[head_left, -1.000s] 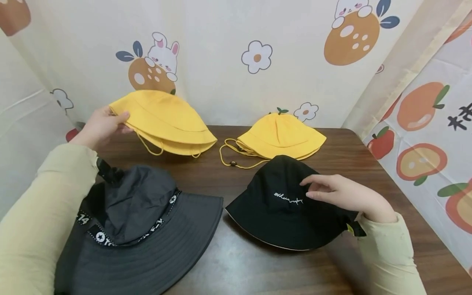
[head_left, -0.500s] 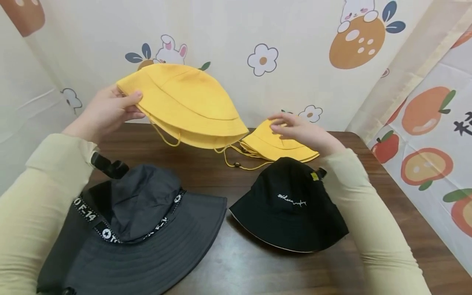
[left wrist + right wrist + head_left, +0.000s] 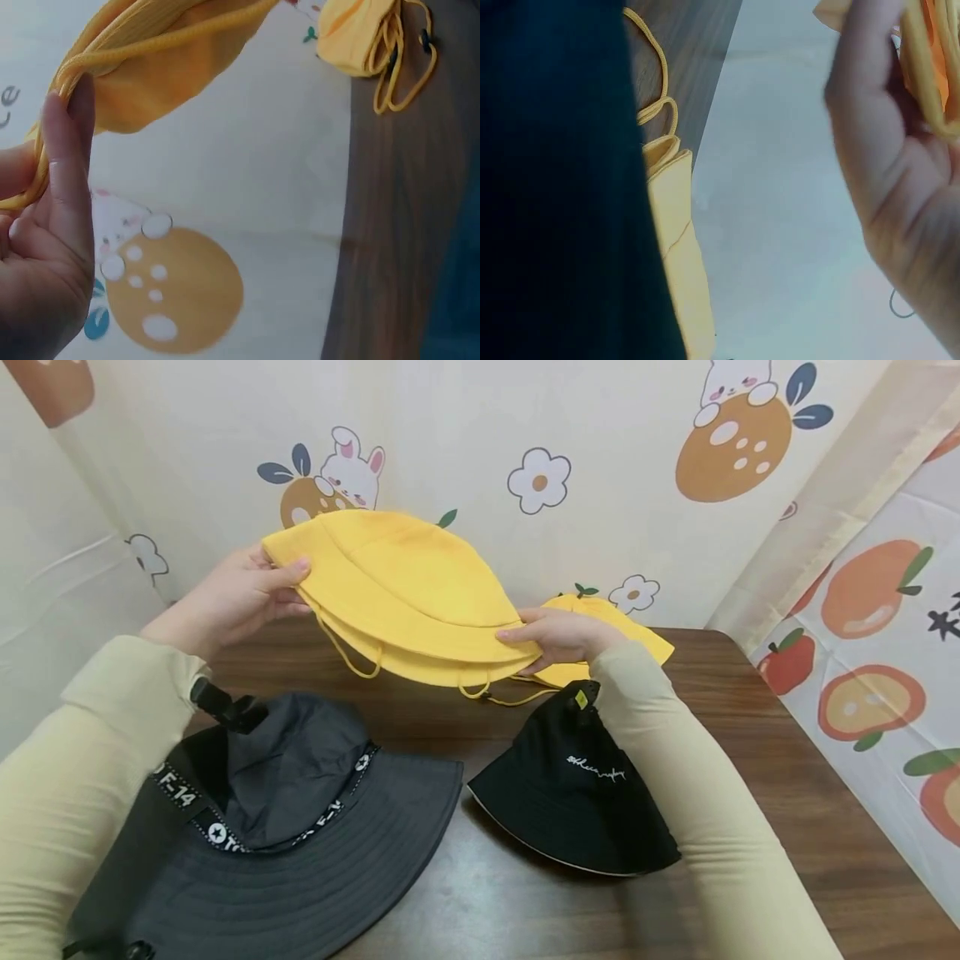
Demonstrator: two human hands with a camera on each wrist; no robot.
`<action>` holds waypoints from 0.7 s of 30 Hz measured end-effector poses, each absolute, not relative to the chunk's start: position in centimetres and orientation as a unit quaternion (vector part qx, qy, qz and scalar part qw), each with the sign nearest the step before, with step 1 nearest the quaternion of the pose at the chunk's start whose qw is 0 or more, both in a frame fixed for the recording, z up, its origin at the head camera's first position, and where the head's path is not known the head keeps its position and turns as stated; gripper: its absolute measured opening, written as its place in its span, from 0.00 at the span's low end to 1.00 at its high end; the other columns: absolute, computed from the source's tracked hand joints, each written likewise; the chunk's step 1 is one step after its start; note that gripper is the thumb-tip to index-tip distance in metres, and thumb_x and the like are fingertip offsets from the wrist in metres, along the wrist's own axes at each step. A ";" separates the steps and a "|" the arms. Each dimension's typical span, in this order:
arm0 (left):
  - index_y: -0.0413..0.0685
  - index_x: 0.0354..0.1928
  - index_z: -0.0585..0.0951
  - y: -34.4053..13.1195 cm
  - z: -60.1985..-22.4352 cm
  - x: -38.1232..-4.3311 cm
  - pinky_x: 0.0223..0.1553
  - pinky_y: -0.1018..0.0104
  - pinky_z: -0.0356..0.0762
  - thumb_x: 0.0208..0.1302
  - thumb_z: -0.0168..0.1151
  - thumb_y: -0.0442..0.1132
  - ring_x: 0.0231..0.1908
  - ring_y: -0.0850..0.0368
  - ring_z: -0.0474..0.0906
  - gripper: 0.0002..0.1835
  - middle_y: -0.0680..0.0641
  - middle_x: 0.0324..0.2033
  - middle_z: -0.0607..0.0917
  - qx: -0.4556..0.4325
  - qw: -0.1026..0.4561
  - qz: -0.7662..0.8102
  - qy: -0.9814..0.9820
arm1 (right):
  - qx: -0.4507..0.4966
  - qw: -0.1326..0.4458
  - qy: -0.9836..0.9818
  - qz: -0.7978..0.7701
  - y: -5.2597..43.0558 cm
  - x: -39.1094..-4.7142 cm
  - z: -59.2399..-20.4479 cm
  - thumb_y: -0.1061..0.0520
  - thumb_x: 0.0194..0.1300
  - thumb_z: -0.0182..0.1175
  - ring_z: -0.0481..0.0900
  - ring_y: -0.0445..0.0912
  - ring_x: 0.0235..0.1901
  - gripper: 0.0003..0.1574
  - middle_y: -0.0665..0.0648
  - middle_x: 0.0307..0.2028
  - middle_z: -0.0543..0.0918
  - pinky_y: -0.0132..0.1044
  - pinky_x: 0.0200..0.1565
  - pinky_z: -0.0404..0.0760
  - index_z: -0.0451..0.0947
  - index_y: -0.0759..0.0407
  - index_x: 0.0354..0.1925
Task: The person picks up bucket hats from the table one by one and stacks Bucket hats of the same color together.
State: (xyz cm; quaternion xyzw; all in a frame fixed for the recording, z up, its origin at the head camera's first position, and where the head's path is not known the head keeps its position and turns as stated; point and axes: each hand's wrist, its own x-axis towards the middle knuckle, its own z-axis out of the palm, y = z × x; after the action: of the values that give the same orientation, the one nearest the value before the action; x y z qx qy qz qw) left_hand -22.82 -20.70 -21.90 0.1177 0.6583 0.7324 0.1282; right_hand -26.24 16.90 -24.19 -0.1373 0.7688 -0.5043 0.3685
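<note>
A yellow bucket hat (image 3: 412, 585) is held up over the back of the table, its brim folded together and its cord loops hanging below. My left hand (image 3: 240, 593) pinches the brim at its left end, thumb on top. At the opposite end my right hand (image 3: 562, 639) grips the brim, also thumb uppermost. In the left wrist view the hat (image 3: 172, 75) shows its underside and cord beside the fingers. Only a folded edge of the hat (image 3: 930, 67) appears in the right wrist view, within the curled hand.
Behind my right hand, a second yellow hat (image 3: 645, 643) with a cord lies on the wooden table (image 3: 510, 910). A dark grey wide-brimmed hat (image 3: 300, 877) sits front left. The black bucket hat (image 3: 577, 810) stands front right, partly under my right forearm. A printed curtain (image 3: 465, 427) hangs behind.
My right hand has moved from above the black hat up and left to the yellow hat's right brim and taken hold. My left hand has carried that hat up and right.
</note>
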 end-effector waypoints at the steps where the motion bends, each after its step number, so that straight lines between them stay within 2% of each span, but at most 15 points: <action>1: 0.47 0.51 0.69 -20.9 -22.0 -22.9 0.35 0.69 0.82 0.66 0.57 0.40 0.33 0.60 0.85 0.14 0.53 0.34 0.86 0.108 0.137 0.717 0.675 | -0.134 0.362 0.778 -0.495 16.7 -26.3 -24.1 0.56 0.73 0.47 0.82 0.41 0.36 0.27 0.51 0.40 0.81 0.37 0.40 0.81 0.58 0.59 0.67; 6: 0.52 0.50 0.71 -21.8 -23.1 -23.3 0.38 0.70 0.81 0.69 0.53 0.41 0.33 0.65 0.84 0.09 0.60 0.33 0.85 0.065 0.189 0.620 0.759 | -0.114 0.325 0.826 -0.446 15.7 -26.7 -23.7 0.56 0.70 0.52 0.83 0.40 0.34 0.27 0.53 0.40 0.83 0.35 0.39 0.82 0.62 0.56 0.65; 8: 0.52 0.48 0.72 -22.1 -23.5 -23.6 0.39 0.73 0.81 0.69 0.54 0.40 0.33 0.67 0.83 0.08 0.62 0.32 0.85 0.059 0.192 0.585 0.786 | -0.115 0.309 0.839 -0.432 15.3 -26.7 -23.5 0.56 0.70 0.53 0.83 0.41 0.34 0.26 0.54 0.42 0.83 0.37 0.41 0.82 0.64 0.56 0.64; 12: 0.38 0.56 0.73 -22.8 -24.1 -24.0 0.38 0.75 0.80 0.67 0.57 0.42 0.32 0.70 0.81 0.19 0.63 0.30 0.84 0.059 0.169 0.510 0.841 | -0.113 0.272 0.867 -0.401 14.2 -26.7 -23.4 0.55 0.69 0.55 0.81 0.40 0.32 0.24 0.54 0.40 0.82 0.39 0.43 0.82 0.69 0.57 0.61; 15: 0.29 0.59 0.70 -23.3 -25.0 -24.5 0.36 0.75 0.79 0.65 0.59 0.46 0.32 0.67 0.79 0.29 0.61 0.29 0.83 0.055 0.145 0.435 0.887 | -0.105 0.242 0.889 -0.373 13.1 -26.6 -23.9 0.52 0.66 0.59 0.76 0.40 0.26 0.19 0.52 0.34 0.80 0.35 0.35 0.80 0.75 0.56 0.54; 18: 0.30 0.56 0.73 -23.5 -26.2 -25.2 0.33 0.74 0.77 0.64 0.60 0.49 0.30 0.63 0.77 0.29 0.59 0.28 0.83 0.041 0.133 0.383 0.913 | -0.097 0.217 0.909 -0.342 12.1 -26.7 -24.8 0.52 0.64 0.62 0.69 0.41 0.22 0.12 0.52 0.28 0.74 0.33 0.28 0.73 0.74 0.58 0.40; 19: 0.30 0.56 0.73 -23.4 -26.5 -25.4 0.32 0.74 0.76 0.64 0.60 0.49 0.30 0.63 0.76 0.29 0.58 0.27 0.83 0.038 0.132 0.372 0.918 | -0.094 0.211 0.914 -0.335 11.8 -26.7 -25.1 0.53 0.63 0.62 0.68 0.41 0.21 0.12 0.52 0.27 0.73 0.33 0.26 0.71 0.73 0.59 0.38; 21: 0.29 0.56 0.73 -23.3 -26.9 -25.8 0.32 0.75 0.76 0.65 0.59 0.48 0.29 0.65 0.77 0.28 0.58 0.27 0.83 0.036 0.135 0.366 0.920 | -0.082 0.203 0.924 -0.312 11.1 -26.9 -25.7 0.55 0.64 0.60 0.67 0.42 0.21 0.13 0.55 0.30 0.71 0.35 0.25 0.70 0.71 0.61 0.40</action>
State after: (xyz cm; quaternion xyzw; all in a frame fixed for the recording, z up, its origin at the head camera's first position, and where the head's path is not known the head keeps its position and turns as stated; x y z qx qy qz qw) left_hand -25.82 -23.25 -26.95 0.0363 0.9199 0.3663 0.1353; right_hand -26.88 11.15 -25.71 -0.0825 0.9242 -0.3124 0.2033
